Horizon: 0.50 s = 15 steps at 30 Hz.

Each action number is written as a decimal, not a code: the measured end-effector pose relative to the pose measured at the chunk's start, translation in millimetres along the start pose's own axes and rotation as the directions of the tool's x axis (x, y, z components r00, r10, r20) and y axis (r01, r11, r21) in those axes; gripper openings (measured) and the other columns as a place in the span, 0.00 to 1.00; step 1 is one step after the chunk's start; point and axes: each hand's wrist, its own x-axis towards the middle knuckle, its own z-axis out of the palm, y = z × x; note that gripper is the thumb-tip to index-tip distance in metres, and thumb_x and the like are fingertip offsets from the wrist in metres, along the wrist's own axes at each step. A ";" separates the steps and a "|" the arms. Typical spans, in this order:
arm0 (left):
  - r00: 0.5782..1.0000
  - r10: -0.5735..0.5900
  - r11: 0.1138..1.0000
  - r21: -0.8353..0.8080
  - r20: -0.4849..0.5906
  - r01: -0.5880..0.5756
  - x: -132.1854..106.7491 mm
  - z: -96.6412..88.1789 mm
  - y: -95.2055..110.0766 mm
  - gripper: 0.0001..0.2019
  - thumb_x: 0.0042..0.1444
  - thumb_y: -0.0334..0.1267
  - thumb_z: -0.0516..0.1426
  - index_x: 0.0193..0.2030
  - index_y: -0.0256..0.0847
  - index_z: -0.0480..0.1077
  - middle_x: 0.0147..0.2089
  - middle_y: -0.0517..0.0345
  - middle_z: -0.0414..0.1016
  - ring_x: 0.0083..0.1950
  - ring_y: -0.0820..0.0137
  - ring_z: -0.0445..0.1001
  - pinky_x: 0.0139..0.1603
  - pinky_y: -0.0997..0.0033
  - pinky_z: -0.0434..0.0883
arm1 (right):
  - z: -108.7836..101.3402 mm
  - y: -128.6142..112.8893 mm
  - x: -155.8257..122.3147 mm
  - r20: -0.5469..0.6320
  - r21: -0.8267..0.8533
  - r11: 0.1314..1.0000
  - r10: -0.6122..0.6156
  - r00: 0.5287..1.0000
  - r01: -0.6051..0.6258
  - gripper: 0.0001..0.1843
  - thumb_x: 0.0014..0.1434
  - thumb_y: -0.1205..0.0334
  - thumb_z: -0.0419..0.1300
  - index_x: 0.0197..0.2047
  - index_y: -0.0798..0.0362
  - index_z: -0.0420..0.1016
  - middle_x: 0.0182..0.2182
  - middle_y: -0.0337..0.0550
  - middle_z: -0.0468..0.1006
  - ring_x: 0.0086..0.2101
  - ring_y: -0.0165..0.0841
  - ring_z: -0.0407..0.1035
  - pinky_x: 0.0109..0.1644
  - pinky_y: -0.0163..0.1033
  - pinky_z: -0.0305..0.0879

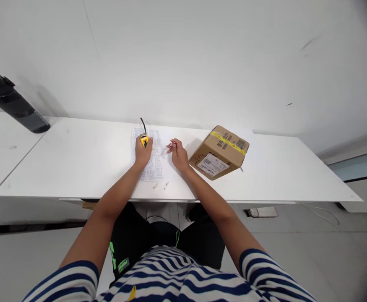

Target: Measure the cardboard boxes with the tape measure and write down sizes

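Observation:
My left hand (142,152) is closed around a small yellow tape measure (144,139) with a black strap sticking up behind it. It rests on a sheet of paper (153,167) covered in handwriting, lying flat on the white table (76,159). My right hand (178,154) sits just right of the sheet, fingers pinched on a thin red pen (171,145). A taped cardboard box (219,151) with a white shipping label stands right beside my right hand.
Two tiny scraps (160,184) lie near the table's front edge below the paper. A black cylinder (10,100) leans over a second table at the far left. A white wall runs behind. Cables and a white power strip (261,212) lie on the floor under the table.

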 end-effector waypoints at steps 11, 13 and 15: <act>0.999 0.041 0.991 -0.127 -0.009 -0.042 0.5 5.7 -7.6 0.22 0.59 0.56 0.63 0.51 0.45 0.67 0.40 0.57 0.71 0.36 0.71 0.72 0.33 0.71 0.73 | -9.2 3.7 -2.7 0.324 0.700 0.635 0.126 0.938 -0.327 0.34 0.43 0.42 0.75 0.50 0.42 0.72 0.46 0.42 0.82 0.41 0.37 0.76 0.40 0.40 0.71; 0.998 0.047 0.992 -0.112 -0.044 -0.051 0.1 4.4 -9.1 0.21 0.60 0.54 0.63 0.53 0.45 0.67 0.42 0.56 0.72 0.38 0.70 0.73 0.37 0.69 0.74 | -15.8 7.1 0.5 0.282 0.703 0.628 0.186 0.941 -0.334 0.33 0.40 0.43 0.77 0.46 0.44 0.73 0.41 0.40 0.82 0.37 0.36 0.76 0.37 0.38 0.70; 0.991 0.077 0.992 -0.095 -0.106 -0.087 0.3 3.2 -11.1 0.21 0.61 0.52 0.63 0.56 0.46 0.66 0.45 0.54 0.72 0.42 0.68 0.74 0.43 0.67 0.74 | -13.6 10.1 -0.2 0.163 0.645 0.694 0.285 0.945 -0.321 0.28 0.41 0.40 0.75 0.36 0.46 0.71 0.25 0.34 0.75 0.25 0.30 0.68 0.29 0.35 0.62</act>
